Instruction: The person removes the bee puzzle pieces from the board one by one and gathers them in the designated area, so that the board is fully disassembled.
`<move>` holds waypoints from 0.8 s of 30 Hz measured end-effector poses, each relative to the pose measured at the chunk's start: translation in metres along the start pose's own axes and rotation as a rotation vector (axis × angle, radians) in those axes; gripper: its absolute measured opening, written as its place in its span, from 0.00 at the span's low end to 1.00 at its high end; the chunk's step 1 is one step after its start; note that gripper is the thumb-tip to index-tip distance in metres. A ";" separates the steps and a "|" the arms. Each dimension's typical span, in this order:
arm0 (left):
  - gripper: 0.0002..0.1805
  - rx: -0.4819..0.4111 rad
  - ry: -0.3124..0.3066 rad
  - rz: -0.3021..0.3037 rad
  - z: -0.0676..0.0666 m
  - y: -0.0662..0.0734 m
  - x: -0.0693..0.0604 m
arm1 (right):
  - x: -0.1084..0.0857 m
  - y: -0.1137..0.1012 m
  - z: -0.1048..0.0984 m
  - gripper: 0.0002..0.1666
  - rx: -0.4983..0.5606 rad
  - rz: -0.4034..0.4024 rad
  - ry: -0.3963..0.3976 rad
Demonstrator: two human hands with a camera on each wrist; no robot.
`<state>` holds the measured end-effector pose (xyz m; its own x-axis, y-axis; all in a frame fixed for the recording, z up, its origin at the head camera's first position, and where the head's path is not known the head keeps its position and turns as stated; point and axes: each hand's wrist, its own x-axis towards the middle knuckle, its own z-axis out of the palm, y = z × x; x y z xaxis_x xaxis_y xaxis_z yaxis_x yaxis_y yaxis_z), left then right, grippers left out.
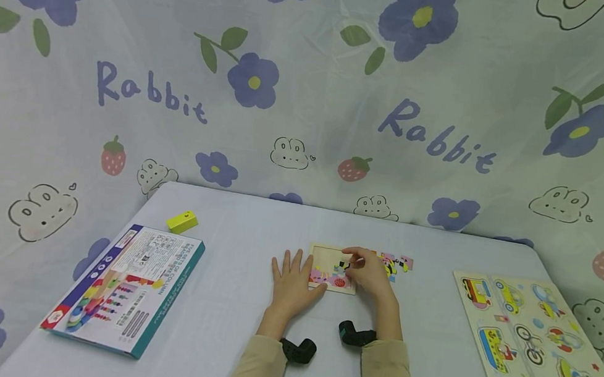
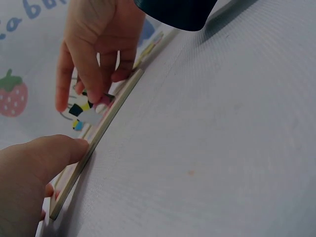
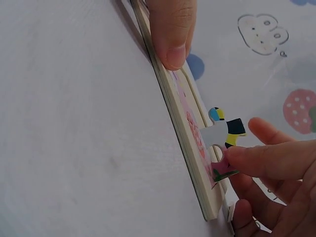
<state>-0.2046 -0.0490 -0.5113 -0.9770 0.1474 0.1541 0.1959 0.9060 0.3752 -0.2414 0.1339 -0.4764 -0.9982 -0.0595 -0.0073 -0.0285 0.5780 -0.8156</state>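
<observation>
A small wooden puzzle tray point(image 1: 328, 254) lies on the table, with joined pink puzzle pieces point(image 1: 321, 276) along its near side. Fingers spread, my left hand point(image 1: 289, 286) rests at the tray's left side, its thumb touching the near rim. Over the tray's right part, my right hand point(image 1: 371, 276) pinches a jigsaw piece point(image 3: 215, 134) between thumb and fingers. Grey, black, yellow and blue show on that piece, which stands tilted up from the tray in the right wrist view. Whether it touches the pink pieces I cannot tell. Loose colourful puzzle pieces point(image 1: 398, 264) lie just beyond my right hand.
A boxed toy set point(image 1: 159, 259) lies at the left, with a yellow block point(image 1: 182, 222) behind it. On the right is a large wooden board point(image 1: 505, 320) with vehicle pictures. A printed curtain point(image 1: 313, 90) hangs behind the white table point(image 1: 242, 225).
</observation>
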 end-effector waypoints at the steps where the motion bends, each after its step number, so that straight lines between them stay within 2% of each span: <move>1: 0.39 -0.001 0.000 0.000 0.000 0.000 0.000 | 0.000 0.000 0.000 0.23 0.001 -0.001 -0.001; 12: 0.39 -0.008 -0.004 -0.004 0.000 0.001 0.000 | -0.001 0.001 -0.004 0.24 0.082 -0.009 -0.004; 24: 0.28 -0.001 -0.012 0.026 0.000 0.001 0.000 | 0.000 0.004 -0.004 0.20 0.080 -0.042 -0.024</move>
<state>-0.2039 -0.0480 -0.5108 -0.9725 0.1756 0.1531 0.2213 0.9015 0.3720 -0.2419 0.1390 -0.4775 -0.9946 -0.1025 0.0143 -0.0647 0.5080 -0.8589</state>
